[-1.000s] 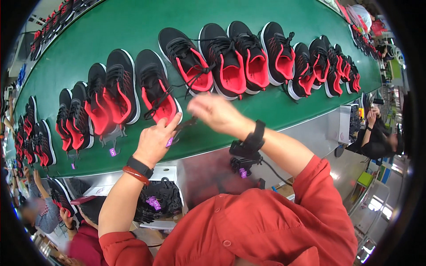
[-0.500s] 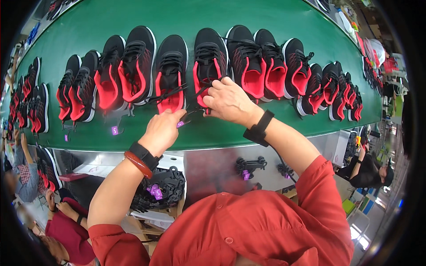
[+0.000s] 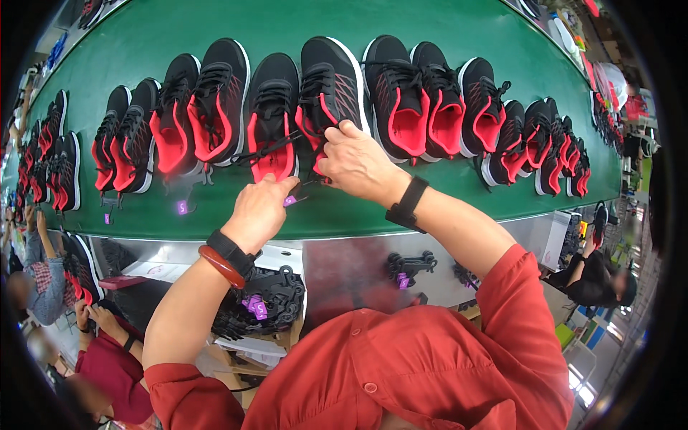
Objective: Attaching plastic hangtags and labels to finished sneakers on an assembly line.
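Left hand (image 3: 259, 210) was pinched shut on a small purple tag (image 3: 290, 201) near the front edge of the green belt (image 3: 444, 204); right hand (image 3: 358, 163) gripped the heel of a black knit sneaker with red lining (image 3: 326, 93), fingers curled over its collar. That sneaker stood in a close-packed row of like black-and-red shoes (image 3: 430, 100), sides touching, with bare green only along the near strip and behind the toes. A loose purple tag (image 3: 182, 207) lay on that near strip, left of the hands.
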Motion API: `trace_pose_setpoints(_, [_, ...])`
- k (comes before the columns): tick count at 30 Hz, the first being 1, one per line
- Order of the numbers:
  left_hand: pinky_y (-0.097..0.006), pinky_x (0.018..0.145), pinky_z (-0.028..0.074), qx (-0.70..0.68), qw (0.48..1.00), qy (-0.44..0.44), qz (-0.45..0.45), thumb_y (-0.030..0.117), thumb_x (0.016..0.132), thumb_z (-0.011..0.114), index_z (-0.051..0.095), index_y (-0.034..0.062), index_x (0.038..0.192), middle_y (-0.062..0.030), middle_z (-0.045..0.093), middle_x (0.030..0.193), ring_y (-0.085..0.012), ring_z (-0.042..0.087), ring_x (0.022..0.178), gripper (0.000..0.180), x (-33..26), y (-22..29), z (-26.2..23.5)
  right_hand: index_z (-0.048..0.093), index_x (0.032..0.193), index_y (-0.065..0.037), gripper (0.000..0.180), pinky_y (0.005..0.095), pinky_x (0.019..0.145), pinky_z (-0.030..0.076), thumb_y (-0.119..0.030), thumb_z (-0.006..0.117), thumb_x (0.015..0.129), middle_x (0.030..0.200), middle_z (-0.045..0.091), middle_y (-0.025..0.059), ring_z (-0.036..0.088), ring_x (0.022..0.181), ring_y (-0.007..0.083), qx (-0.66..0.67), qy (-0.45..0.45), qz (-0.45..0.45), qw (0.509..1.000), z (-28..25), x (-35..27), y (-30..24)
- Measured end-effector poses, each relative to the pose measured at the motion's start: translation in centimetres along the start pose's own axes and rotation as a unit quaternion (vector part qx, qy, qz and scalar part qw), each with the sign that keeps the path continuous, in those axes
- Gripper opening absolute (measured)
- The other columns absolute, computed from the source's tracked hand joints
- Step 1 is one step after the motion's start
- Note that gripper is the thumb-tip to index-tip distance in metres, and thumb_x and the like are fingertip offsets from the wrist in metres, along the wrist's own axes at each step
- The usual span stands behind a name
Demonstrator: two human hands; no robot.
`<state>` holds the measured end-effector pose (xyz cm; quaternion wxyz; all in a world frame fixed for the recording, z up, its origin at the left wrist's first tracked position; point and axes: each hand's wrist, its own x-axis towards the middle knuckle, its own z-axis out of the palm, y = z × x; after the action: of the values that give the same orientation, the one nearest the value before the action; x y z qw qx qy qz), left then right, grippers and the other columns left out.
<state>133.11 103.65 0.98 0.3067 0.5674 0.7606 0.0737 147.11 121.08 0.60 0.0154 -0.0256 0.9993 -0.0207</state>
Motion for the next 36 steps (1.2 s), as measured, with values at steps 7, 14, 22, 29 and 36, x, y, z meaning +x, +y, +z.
trace_pose_setpoints(7, [-0.048, 0.084, 0.048, -0.087, 0.996, -0.001, 0.013, -0.008, 0.079, 0.052, 0.061, 0.0099, 0.119, -0.022, 0.054, 0.115, -0.042, 0.059, 0.102, 0.045, -1.3, 1.9, -2.3, 0.065, 0.067, -0.015, 0.01, 0.0354, 0.089, 0.037, -0.025, 0.069, 0.069, 0.066, 0.056, 0.0003, 0.051, 0.085, 0.0204, 0.075, 0.107, 0.005, 0.991, 0.9, 0.5, 0.0])
trace_pose_setpoints(14, [-0.043, 0.103, 0.044, 0.041, 0.994, -0.071, 0.076, -0.016, 0.071, 0.049, 0.051, 0.0182, 0.138, -0.0284, 0.026, 0.152, -0.0429, 0.047, 0.128, 0.076, -0.3, 1.9, -1.2, 0.06, 0.106, -0.012, 0.041, 0.0403, 0.09, 0.04, -0.017, 0.077, 0.068, 0.109, 0.055, 0.0053, 0.052, 0.105, 0.0233, 0.152, 0.121, 0.067, 0.979, 1.5, -4.8, 0.4])
trace_pose_setpoints(22, [-0.042, 0.076, 0.054, 0.062, 0.981, 0.109, 0.146, -0.004, 0.079, 0.056, 0.064, 0.0078, 0.114, -0.0086, 0.062, 0.111, -0.0339, 0.064, 0.091, 0.037, 3.4, 8.9, -3.1, 0.062, 0.078, -0.011, 0.018, 0.038, 0.078, 0.044, -0.027, 0.071, 0.076, 0.079, 0.06, 0.0044, 0.059, 0.083, 0.0227, 0.269, -0.051, 0.146, 0.951, -2.2, -22.0, -4.4])
trace_pose_setpoints(29, [-0.043, 0.081, 0.052, 0.01, 0.977, 0.106, 0.186, -0.002, 0.08, 0.062, 0.057, 0.0056, 0.119, -0.0159, 0.063, 0.11, -0.0383, 0.062, 0.099, 0.039, 11.7, 13.1, 3.3, 0.065, 0.076, -0.012, 0.008, 0.0339, 0.077, 0.046, -0.017, 0.06, 0.078, 0.08, 0.063, 0.0038, 0.062, 0.084, 0.0219, 0.207, -0.048, 0.217, 0.953, 1.2, -28.9, -7.3])
trace_pose_setpoints(36, [-0.04, 0.078, 0.052, -0.065, 0.971, 0.118, 0.198, -0.007, 0.077, 0.064, 0.061, 0.0019, 0.096, -0.0177, 0.064, 0.091, -0.0368, 0.065, 0.089, 0.022, 11.2, 11.4, 5.0, 0.066, 0.078, -0.01, 0.018, 0.0379, 0.079, 0.046, -0.025, 0.071, 0.07, 0.082, 0.064, 0.0062, 0.059, 0.09, 0.0241, 0.4, -0.028, 0.249, 0.881, 0.6, -29.4, -5.1])
